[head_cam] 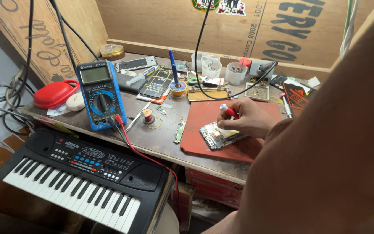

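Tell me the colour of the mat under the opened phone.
Red-orange: the mat lies on the bench under the phone. The head view, the only one, shows it.

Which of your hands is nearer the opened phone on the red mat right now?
Right. The right hand rests at the opened phone, touching its upper right edge, fingers gripping a red-handled tool. The left hand is not in view.

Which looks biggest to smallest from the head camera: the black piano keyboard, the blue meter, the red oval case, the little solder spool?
1. Black piano keyboard, though it sits nearest the camera.
2. Blue meter.
3. Red oval case.
4. Little solder spool.
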